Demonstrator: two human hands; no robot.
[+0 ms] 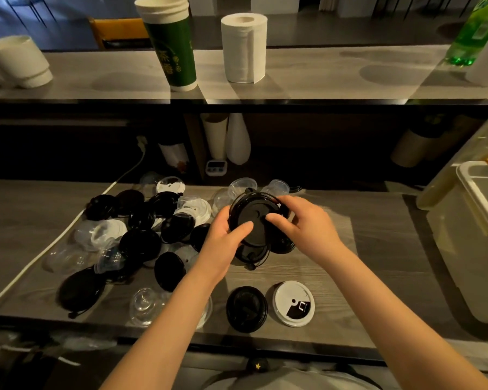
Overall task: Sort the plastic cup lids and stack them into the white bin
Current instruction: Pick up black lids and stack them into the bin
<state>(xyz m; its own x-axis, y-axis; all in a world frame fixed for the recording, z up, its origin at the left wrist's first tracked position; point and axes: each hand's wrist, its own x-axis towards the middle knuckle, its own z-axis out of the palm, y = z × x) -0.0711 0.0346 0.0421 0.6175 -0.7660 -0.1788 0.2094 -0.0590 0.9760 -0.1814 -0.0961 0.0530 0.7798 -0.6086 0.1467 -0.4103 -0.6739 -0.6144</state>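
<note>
The fingers [276, 218] of the right hand [304, 223] were curled over the far right edge of a black lid [251, 215], one fingertip pressing on its flat face. The left hand [223, 237] gripped the same lid from the other side, thumb laid across the face and the remaining fingers wrapped behind the left rim. Both forearms reached forward from the near edge, wrists slightly bent inward, so the lid hung tilted toward the person just above the middle of the grey wood-grain tabletop [364, 263].

The lid was round, glossy plastic with a raised ring at its rim. More black lids [254, 253] lay right beneath it. To the left sprawled a loose heap of lids [141, 240], shiny black, milky white and clear domed ones, overlapping at all angles. Nearer the front edge sat a single black lid [247, 308] just beside a white lid [293, 306] with a black patch.

The white bin [462, 175], a boxy translucent plastic tub, stood at the right end, well apart from the hands.
</note>
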